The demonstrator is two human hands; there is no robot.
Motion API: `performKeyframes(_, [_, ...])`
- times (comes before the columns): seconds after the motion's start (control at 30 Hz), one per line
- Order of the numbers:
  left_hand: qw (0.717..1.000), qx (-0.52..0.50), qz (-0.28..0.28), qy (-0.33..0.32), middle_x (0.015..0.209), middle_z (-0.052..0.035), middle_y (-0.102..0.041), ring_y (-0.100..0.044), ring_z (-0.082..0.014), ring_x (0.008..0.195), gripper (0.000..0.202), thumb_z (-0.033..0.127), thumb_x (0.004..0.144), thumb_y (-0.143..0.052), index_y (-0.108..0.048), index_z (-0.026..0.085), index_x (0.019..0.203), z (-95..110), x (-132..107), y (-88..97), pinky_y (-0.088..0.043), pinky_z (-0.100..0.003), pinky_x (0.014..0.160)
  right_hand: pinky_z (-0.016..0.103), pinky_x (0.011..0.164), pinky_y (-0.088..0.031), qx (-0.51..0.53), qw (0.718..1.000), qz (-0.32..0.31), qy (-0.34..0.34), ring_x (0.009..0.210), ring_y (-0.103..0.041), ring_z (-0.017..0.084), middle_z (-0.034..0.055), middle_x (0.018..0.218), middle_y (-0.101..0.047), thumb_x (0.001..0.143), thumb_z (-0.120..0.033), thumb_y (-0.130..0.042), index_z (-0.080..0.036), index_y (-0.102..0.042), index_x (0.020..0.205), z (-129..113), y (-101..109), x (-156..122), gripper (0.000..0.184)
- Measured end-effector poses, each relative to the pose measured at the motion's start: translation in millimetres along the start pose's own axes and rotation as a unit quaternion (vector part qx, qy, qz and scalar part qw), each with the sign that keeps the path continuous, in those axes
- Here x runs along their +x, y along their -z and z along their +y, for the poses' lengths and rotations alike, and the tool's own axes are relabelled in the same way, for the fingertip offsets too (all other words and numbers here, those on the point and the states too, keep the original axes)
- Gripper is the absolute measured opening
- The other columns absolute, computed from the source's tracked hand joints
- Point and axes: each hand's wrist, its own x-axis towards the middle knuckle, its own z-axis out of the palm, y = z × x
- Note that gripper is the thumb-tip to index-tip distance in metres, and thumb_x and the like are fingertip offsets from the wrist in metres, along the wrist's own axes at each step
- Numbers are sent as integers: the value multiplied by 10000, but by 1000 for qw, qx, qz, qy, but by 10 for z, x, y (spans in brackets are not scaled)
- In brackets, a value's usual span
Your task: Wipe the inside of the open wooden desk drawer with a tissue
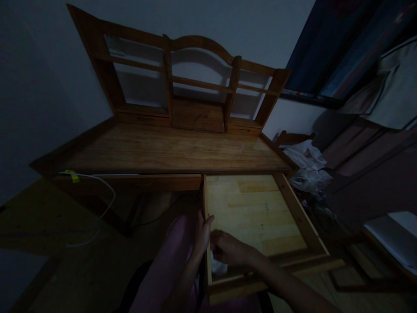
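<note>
A wooden drawer (pixel 254 208) stands pulled out from the right half of the desk, its pale bottom bare over most of its area. My left hand (pixel 202 232) is at the drawer's left side wall, thumb over the top edge and fingers along the outside. Inside the drawer, by the front left corner, my right hand (pixel 226 248) is closed on a crumpled white cloth (pixel 218 266). Part of the cloth hangs below the fingers against the drawer's bottom. The fingertips of my right hand are partly hidden.
The wooden desk (pixel 182 148) carries a shelf unit (pixel 202 84) along the wall. A white cable (pixel 112 195) with a yellow tag hangs over the left front edge. Plastic bags (pixel 306 156) lie right of the desk. A wooden chair or stool (pixel 358 261) stands at the lower right.
</note>
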Motion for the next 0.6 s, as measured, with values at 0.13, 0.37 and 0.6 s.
performKeyframes(0.13, [1000, -1, -3, 5, 1193, -116, -703, -629, -315, 1180, 462, 319, 761, -677, -588, 202, 1199, 17, -2, 3, -507, -403, 981, 273, 844, -460, 10, 999, -35, 25, 911, -586, 187, 37, 921, -656, 674, -114, -697, -174, -693, 840, 24, -125, -65, 177])
performKeyframes(0.37, [1000, -8, -22, 9, 1286, -147, -665, -612, -321, 1225, 485, 324, 745, -678, -565, 190, 1197, 18, 16, -3, -525, -406, 974, 296, 826, -463, -71, 996, -50, 12, 921, -577, 205, 93, 970, -663, 707, -124, -646, -148, -701, 844, -90, -125, -174, 150])
performKeyframes(0.6, [1000, 7, -12, 27, 1269, -137, -684, -603, -309, 1246, 485, 337, 751, -689, -580, 191, 1201, 95, -32, 3, -499, -407, 1020, 275, 713, -453, -115, 983, -118, -77, 911, -637, 222, 124, 1029, -682, 724, -130, -647, -145, -692, 933, -64, 146, -303, 215])
